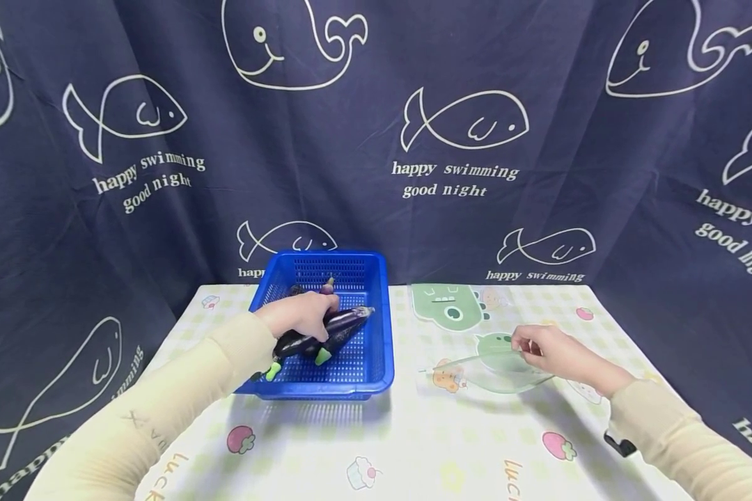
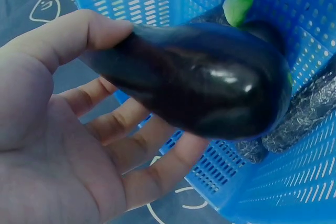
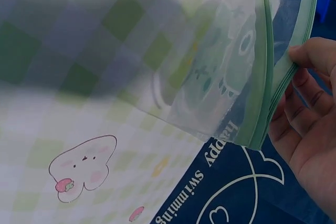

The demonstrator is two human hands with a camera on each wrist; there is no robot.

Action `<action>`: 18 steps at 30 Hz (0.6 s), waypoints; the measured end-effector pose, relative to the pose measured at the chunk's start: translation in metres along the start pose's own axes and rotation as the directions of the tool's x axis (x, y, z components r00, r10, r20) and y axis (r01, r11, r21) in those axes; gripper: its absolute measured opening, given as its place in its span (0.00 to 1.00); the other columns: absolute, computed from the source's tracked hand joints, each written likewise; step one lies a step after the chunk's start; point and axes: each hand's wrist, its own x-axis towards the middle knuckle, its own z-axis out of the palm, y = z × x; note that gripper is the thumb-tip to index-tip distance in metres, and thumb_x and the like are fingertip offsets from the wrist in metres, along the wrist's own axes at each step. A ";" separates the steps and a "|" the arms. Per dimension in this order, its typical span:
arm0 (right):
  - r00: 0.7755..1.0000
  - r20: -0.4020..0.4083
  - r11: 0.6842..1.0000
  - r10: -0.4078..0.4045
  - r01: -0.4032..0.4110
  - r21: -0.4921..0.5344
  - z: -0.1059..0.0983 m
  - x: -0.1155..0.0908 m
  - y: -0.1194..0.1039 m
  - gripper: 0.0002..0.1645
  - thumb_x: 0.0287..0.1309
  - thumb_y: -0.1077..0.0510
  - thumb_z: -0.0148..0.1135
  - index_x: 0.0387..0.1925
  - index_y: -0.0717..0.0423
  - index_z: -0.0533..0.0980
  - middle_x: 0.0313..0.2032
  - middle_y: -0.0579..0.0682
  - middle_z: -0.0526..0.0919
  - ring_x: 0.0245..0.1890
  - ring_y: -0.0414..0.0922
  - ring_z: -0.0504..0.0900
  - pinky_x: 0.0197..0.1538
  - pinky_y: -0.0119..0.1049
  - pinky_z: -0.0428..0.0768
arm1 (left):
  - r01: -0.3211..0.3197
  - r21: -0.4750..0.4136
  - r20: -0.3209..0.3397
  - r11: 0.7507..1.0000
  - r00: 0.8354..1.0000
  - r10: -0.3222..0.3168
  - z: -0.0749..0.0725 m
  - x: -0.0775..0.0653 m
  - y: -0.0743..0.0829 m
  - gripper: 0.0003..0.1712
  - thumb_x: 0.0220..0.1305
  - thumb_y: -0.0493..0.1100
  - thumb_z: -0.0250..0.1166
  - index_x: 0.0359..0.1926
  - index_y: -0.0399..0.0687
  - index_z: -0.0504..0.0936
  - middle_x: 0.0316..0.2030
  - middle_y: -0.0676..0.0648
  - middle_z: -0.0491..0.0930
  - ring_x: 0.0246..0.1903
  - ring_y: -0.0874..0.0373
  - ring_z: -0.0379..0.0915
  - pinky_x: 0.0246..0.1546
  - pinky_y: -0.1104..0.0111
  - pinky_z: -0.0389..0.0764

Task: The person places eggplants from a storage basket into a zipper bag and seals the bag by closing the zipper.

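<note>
My left hand point(image 1: 310, 313) reaches into a blue plastic basket point(image 1: 386, 334) and holds a dark, glossy eggplant point(image 2: 210, 82) between thumb and fingers, as the left wrist view shows. Other eggplants lie beneath and beside it, one with a bright green stem end point(image 2: 238, 6). Off to the right, my right hand point(image 1: 551, 350) pinches the edge of a clear zip bag point(image 1: 507, 374) between thumb and fingers. Its green zip strip point(image 3: 269, 66) runs past the fingertips in the right wrist view. The bag is thin and see-through, with a printed cartoon on it.
A checked tablecloth point(image 1: 313, 445) with cartoon prints covers the table. Behind the basket, a dark blue curtain point(image 1: 376, 139) with white fish and whale drawings hangs down. A dark, speckled shiny item point(image 2: 304, 114) lies along the basket's wall. A green cartoon-shaped bag point(image 1: 448, 306) lies right of the basket.
</note>
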 end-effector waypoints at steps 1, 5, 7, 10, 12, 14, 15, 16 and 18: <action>1.000 -0.004 1.000 0.003 -0.003 0.007 0.000 0.000 -0.001 0.19 0.42 0.73 0.62 0.28 0.44 0.73 0.21 0.33 0.71 0.22 0.28 0.67 0.24 0.27 0.70 | 0.001 -0.006 -0.003 1.000 1.000 -0.001 0.000 -0.002 0.001 0.21 0.45 0.39 0.70 0.42 0.49 0.72 0.34 0.47 0.75 0.36 0.53 0.71 0.40 0.60 0.75; 1.000 -0.020 0.999 -0.006 0.007 0.035 0.000 0.002 -0.002 0.20 0.42 0.74 0.62 0.28 0.45 0.73 0.21 0.33 0.71 0.22 0.28 0.68 0.24 0.27 0.70 | 0.004 -0.039 -0.027 0.999 1.000 -0.005 -0.002 -0.009 0.005 0.21 0.46 0.39 0.69 0.44 0.50 0.73 0.34 0.47 0.76 0.35 0.52 0.72 0.39 0.60 0.75; 0.999 -0.031 0.999 -0.015 0.016 0.042 0.001 0.002 -0.002 0.20 0.41 0.74 0.62 0.28 0.45 0.73 0.21 0.33 0.71 0.22 0.28 0.68 0.24 0.27 0.70 | 0.003 -0.041 -0.048 0.999 0.999 -0.005 -0.003 -0.012 0.007 0.22 0.47 0.40 0.69 0.45 0.49 0.73 0.34 0.46 0.76 0.34 0.52 0.72 0.38 0.60 0.76; 0.999 -0.047 0.998 -0.025 0.027 0.049 0.002 0.002 -0.001 0.20 0.41 0.75 0.62 0.28 0.46 0.73 0.21 0.33 0.72 0.22 0.28 0.68 0.24 0.27 0.71 | 0.006 -0.040 -0.083 0.999 0.996 -0.009 0.000 -0.014 0.010 0.24 0.48 0.42 0.70 0.48 0.50 0.74 0.35 0.46 0.77 0.33 0.53 0.73 0.37 0.60 0.76; 0.998 -0.057 0.998 -0.029 0.032 0.048 0.002 0.003 -0.001 0.19 0.40 0.75 0.62 0.28 0.48 0.74 0.21 0.34 0.72 0.22 0.28 0.68 0.24 0.27 0.71 | 0.006 -0.036 -0.113 0.999 0.994 -0.010 0.003 -0.014 0.013 0.26 0.48 0.44 0.70 0.50 0.51 0.74 0.35 0.47 0.78 0.33 0.54 0.73 0.36 0.61 0.76; 0.997 -0.064 0.998 -0.031 0.034 0.043 0.003 0.003 0.000 0.18 0.40 0.75 0.62 0.28 0.49 0.74 0.22 0.34 0.73 0.22 0.28 0.68 0.24 0.27 0.71 | 0.003 -0.054 -0.137 0.999 0.990 -0.011 0.007 -0.014 0.016 0.26 0.48 0.44 0.70 0.50 0.52 0.75 0.35 0.48 0.78 0.32 0.55 0.73 0.34 0.61 0.75; 0.997 -0.065 0.999 -0.031 0.034 0.041 0.003 0.003 0.000 0.18 0.40 0.75 0.62 0.28 0.50 0.74 0.22 0.34 0.73 0.22 0.27 0.68 0.24 0.27 0.71 | -0.003 -0.067 -0.150 0.998 0.989 -0.007 0.008 -0.016 0.018 0.26 0.48 0.44 0.70 0.51 0.52 0.75 0.34 0.48 0.78 0.31 0.55 0.72 0.33 0.62 0.75; 0.997 -0.067 0.999 -0.030 0.033 0.039 0.003 0.003 0.000 0.18 0.40 0.75 0.62 0.28 0.50 0.74 0.22 0.34 0.73 0.22 0.27 0.68 0.24 0.27 0.71 | -0.004 -0.073 -0.162 0.997 0.987 -0.008 0.008 -0.017 0.021 0.26 0.49 0.44 0.70 0.50 0.51 0.75 0.34 0.49 0.78 0.31 0.55 0.72 0.32 0.62 0.75; 0.997 -0.069 0.999 -0.024 0.027 0.036 0.003 0.004 0.000 0.17 0.40 0.75 0.62 0.28 0.50 0.75 0.22 0.33 0.72 0.22 0.27 0.68 0.25 0.27 0.71 | -0.004 -0.086 -0.185 0.996 0.983 -0.012 0.009 -0.019 0.025 0.26 0.49 0.44 0.70 0.50 0.51 0.74 0.33 0.49 0.78 0.30 0.56 0.72 0.30 0.63 0.74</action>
